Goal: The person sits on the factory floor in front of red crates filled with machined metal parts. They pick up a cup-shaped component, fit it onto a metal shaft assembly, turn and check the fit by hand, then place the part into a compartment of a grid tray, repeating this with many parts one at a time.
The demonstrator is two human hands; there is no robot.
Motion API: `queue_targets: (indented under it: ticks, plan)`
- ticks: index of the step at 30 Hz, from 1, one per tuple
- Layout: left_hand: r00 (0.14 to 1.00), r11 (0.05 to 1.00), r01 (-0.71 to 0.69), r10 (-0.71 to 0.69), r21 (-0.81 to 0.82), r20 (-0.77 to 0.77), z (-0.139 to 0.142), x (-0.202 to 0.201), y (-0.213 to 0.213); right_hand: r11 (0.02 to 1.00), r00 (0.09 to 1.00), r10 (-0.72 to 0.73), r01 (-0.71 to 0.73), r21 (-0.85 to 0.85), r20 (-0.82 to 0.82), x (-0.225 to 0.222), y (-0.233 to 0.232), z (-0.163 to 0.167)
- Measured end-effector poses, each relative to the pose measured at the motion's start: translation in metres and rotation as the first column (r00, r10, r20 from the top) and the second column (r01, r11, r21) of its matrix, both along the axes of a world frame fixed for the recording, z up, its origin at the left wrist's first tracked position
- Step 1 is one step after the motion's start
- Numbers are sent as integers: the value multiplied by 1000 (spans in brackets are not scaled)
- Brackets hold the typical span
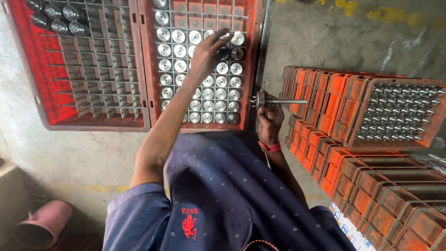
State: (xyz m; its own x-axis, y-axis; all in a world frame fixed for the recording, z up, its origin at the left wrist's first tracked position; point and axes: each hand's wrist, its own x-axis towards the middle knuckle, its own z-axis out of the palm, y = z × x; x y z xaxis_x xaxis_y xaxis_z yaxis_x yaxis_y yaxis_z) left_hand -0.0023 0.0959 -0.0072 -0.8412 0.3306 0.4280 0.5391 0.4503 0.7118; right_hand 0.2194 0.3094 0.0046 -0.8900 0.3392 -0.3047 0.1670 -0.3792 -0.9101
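Dark blue patterned fabric of the person's shirt [223, 204] fills the bottom of the head view, with both bare arms reaching out from it over a rough grey concrete floor [79, 158] marked with faded yellow paint.

Farther out, the left hand [206, 51] stretches over a red plastic crate [144, 69] fitted with a metal grid; its fingers are spread and bent down onto the round, shiny metal parts [213, 100] standing in the cells, touching one near the crate's upper rows. Whether it actually grips one cannot be told. Beside this crate sits a second red crate [28, 88], mostly bare grid, with a few dark metal pieces in its far corner.

The right hand [270, 117], a red band at its wrist, is closed around a metal shaft with a disc-shaped head [274, 100], held level just beside the filled crate's edge.

Stacked orange crates [353, 176] stand at the right, the top one holding rows of pointed metal parts [399, 114]. A pink vessel [44, 223] lies on the floor at lower left.
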Motion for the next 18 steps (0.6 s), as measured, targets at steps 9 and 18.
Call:
queue_targets:
  ticks: [9, 18]
  plan:
    - [818, 812, -567, 574, -138, 18, 28, 9, -221, 997, 998, 63, -63, 51, -3, 27, 13, -26]
    - [673, 636, -555, 722, -536, 160, 38, -24, -307, 999, 1000, 1, -1, -35, -2, 2, -57, 34]
